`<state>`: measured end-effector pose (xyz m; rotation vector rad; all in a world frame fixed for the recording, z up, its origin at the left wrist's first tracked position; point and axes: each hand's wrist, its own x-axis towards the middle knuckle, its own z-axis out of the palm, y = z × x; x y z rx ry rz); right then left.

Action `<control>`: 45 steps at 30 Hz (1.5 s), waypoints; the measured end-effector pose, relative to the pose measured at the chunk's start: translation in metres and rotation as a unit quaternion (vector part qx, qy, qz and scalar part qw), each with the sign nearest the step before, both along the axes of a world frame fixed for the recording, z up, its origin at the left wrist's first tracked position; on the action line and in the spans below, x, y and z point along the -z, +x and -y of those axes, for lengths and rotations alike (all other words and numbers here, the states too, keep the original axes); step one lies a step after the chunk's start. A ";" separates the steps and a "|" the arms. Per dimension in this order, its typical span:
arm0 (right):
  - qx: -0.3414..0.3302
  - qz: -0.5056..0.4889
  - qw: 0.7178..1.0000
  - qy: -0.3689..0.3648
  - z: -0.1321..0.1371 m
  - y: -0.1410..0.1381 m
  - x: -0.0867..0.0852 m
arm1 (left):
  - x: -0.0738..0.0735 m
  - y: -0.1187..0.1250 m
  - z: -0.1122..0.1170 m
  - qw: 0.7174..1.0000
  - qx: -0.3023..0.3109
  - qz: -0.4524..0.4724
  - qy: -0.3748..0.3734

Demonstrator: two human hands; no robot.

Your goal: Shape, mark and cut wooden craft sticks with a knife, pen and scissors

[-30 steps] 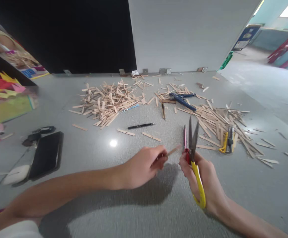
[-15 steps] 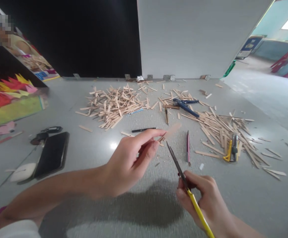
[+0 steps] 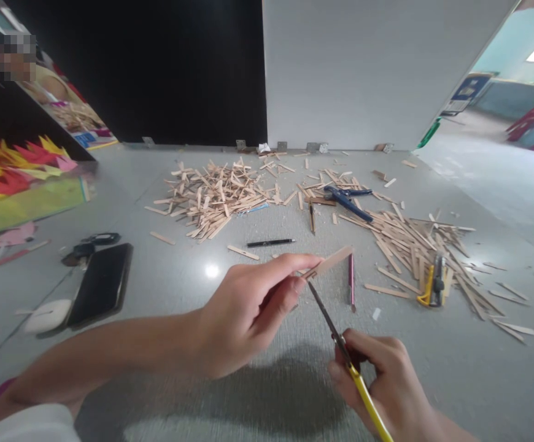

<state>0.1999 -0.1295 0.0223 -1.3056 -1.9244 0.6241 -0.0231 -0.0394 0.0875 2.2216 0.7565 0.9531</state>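
Observation:
My left hand point(image 3: 253, 301) pinches a flat wooden craft stick point(image 3: 335, 261) between thumb and fingertips; the stick points up to the right. At the fingertips shows a small wooden piece point(image 3: 312, 275) with a dark slot-like outline. In my right hand point(image 3: 384, 374) is a pair of yellow-handled scissors point(image 3: 363, 390), its dark narrow blades aimed up and left. Their tip is right by the small piece; whether it touches I cannot tell. Beyond the stick lie a purple pen-like tool point(image 3: 351, 282) and a black pen point(image 3: 270, 242).
A heap of cut sticks point(image 3: 221, 196) lies at back left, longer sticks point(image 3: 405, 245) at right with a yellow cutter knife point(image 3: 436, 282). Blue-handled pliers point(image 3: 347, 199) rest behind. A phone point(image 3: 101, 285) and mouse point(image 3: 48, 316) are at left. Upright panels point(image 3: 377, 73) close off the back; a person point(image 3: 50, 86) sits beyond.
The craft stick in my left hand has turned and moved slightly right and down, and now shows more sharply. The scissors' tip has come closer to the left fingertips.

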 end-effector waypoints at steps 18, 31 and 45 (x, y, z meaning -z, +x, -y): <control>0.026 0.031 0.998 0.053 -0.001 -0.004 -0.001 | -0.004 -0.001 0.003 0.997 0.004 -0.001 -0.075; 0.036 0.032 0.996 0.080 -0.003 -0.007 -0.002 | -0.006 0.003 0.001 0.866 0.139 0.148 -0.456; 0.031 0.056 0.995 0.082 -0.003 -0.005 0.002 | -0.011 -0.002 -0.008 0.955 0.031 0.076 -0.286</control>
